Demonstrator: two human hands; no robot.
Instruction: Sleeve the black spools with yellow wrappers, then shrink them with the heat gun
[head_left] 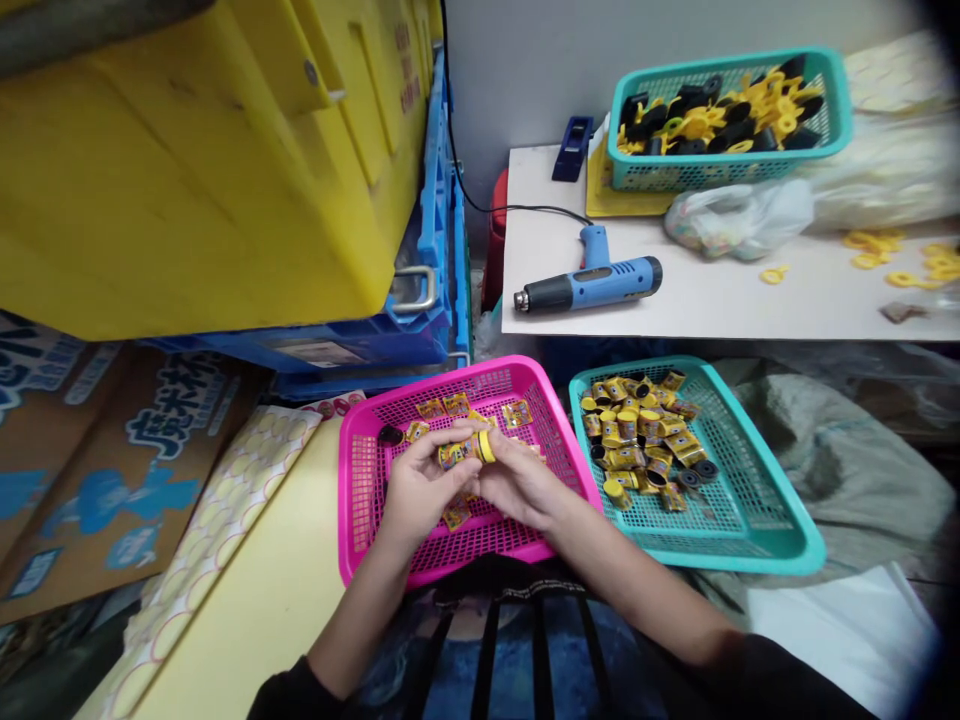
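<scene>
Between both hands, over a pink basket [347,470], is a small cylindrical bottle [461,452] with a yellow cap and a printed yellow wrap, lying nearly sideways. The fingers of my left hand [424,480] are wrapped round its body. My right hand [517,478] pinches it at the capped end. Several flat printed yellow sleeves [516,413] lie in the pink basket, and a black piece [391,435] sits at its left side. To the right, a teal basket [772,500] holds many similar wrapped bottles [637,430], some with yellow ends, some with black.
A blue heat gun [600,285] lies on the white table [720,315], its cord running left. Behind it stand a teal basket [626,178] of black and yellow parts, a tape dispenser [573,148] and a plastic bag [739,215]. Yellow and blue crates [315,200] rise at left above cardboard [135,460].
</scene>
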